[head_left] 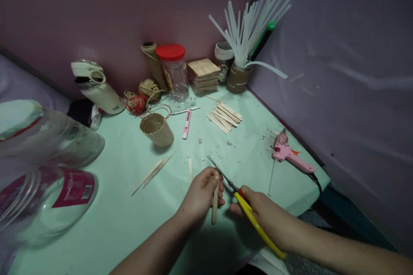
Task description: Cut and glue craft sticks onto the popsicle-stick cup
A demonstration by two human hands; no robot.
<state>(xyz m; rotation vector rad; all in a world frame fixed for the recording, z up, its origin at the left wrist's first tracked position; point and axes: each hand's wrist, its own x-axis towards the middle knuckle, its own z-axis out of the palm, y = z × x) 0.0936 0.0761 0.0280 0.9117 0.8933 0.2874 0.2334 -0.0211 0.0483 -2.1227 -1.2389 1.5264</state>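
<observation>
My left hand (208,191) pinches a wooden craft stick (214,208), whose lower end sticks out below my fingers. In my right hand (260,210) is a pair of scissors (250,217) with yellow and red handles. Their blades slant up and left, across the top of the craft stick close to my left fingertips; whether they touch the wood I cannot tell. Another short stick piece (190,168) lies just beyond my left hand. Thin split sticks (152,172) rest to the left, below a tan cup-shaped holder (157,130).
A pile of craft sticks (225,117) and a pink cutter (186,124) lie farther back. At right is a pink glue gun (292,157) with its cord. Large plastic jars (74,137) stand at left. A red-lidded jar (174,73) and a tub of glue sticks (238,78) line the wall.
</observation>
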